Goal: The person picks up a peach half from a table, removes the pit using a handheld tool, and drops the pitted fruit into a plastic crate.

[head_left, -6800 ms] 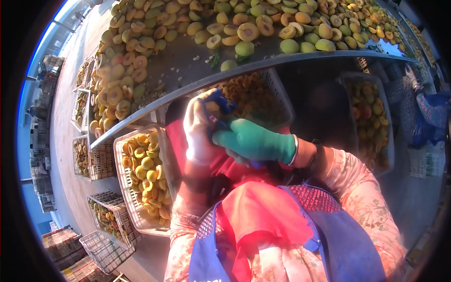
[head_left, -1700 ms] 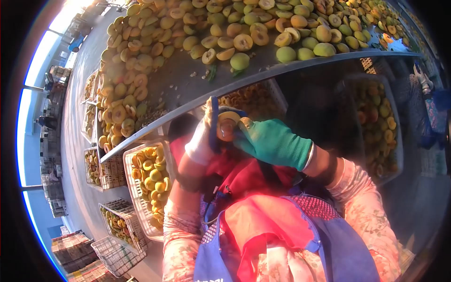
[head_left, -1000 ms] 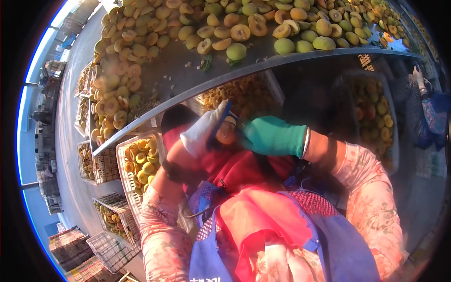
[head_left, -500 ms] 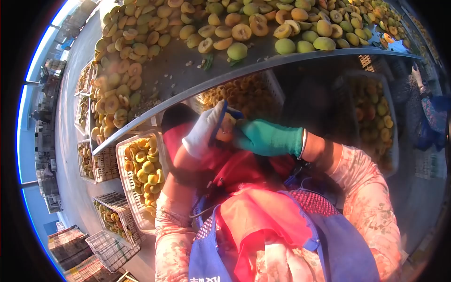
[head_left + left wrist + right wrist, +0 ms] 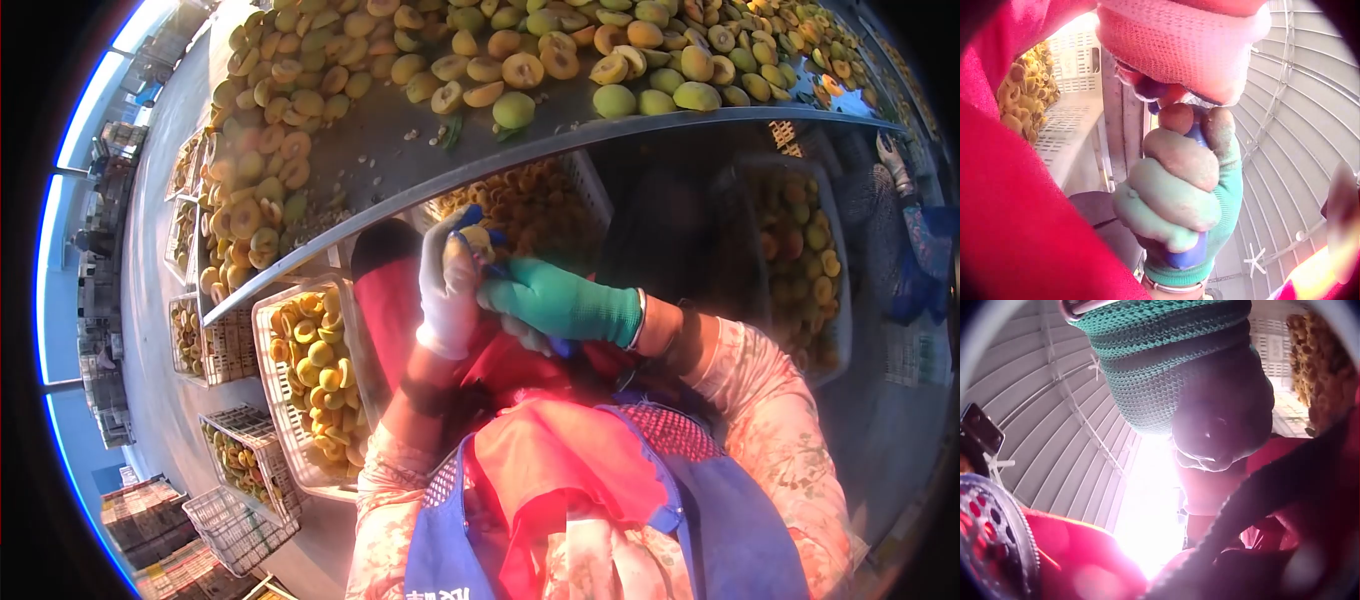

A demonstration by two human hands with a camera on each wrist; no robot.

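In the head view my left hand, in a white glove with blue on the palm side, holds a yellowish fruit, partly covered by the fingers. My right hand, in a teal glove, is up against it from the right. The left wrist view shows the right hand with fingers curled round a blue handle; its thumb is raised near the left hand. The handle's working end is hidden. The right wrist view shows mostly the back of the teal glove.
Halved and whole fruits are heaped on a metal-edged table ahead. Below its edge stands a crate of fruit pieces. More crates stand at left and right. Another person's gloved hand is at far right.
The left hand has turned more upright, and its fingers now cover more of the fruit. My right hand has come in closer below the fruit. The view has shifted slightly.
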